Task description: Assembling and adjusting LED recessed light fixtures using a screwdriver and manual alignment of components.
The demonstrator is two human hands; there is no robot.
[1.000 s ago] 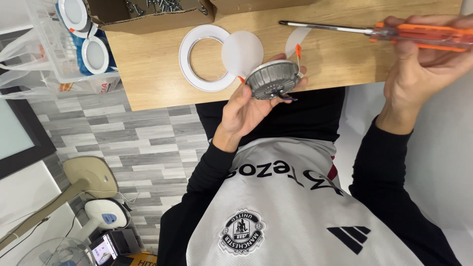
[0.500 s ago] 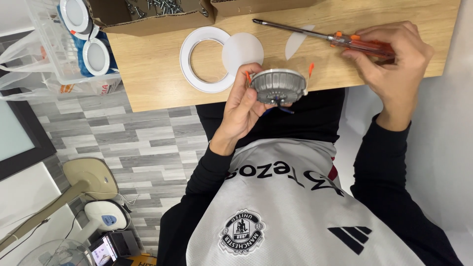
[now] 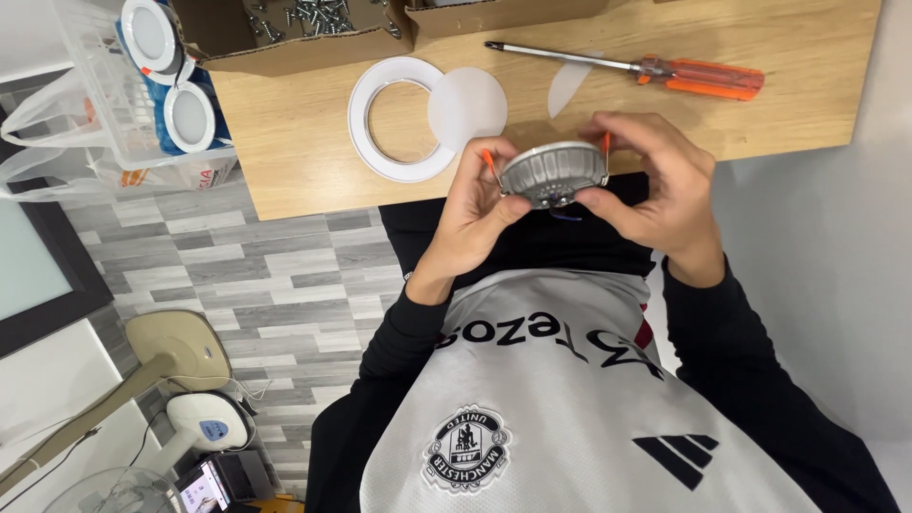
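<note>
Both hands hold a round grey metal lamp housing [image 3: 552, 171] with ribbed sides and orange spring clips, just in front of the wooden table's near edge [image 3: 285, 180]. My left hand [image 3: 475, 204] grips its left side and my right hand [image 3: 655, 190] grips its right side. Small wires hang under the housing. A screwdriver [image 3: 655, 68] with an orange handle lies on the table beyond my right hand. A white ring [image 3: 399, 119] and a round white diffuser disc [image 3: 467, 104] lie flat on the table beyond my left hand.
Cardboard boxes [image 3: 285, 33] with screws stand at the table's far side. A clear basket [image 3: 114, 95] with round white lamps sits at the left, over a plastic bag. A fan base [image 3: 180, 347] stands on the grey floor lower left.
My right hand laid the screwdriver down on the table and came back to the lamp housing. Both hands now hold the housing, which has moved slightly right.
</note>
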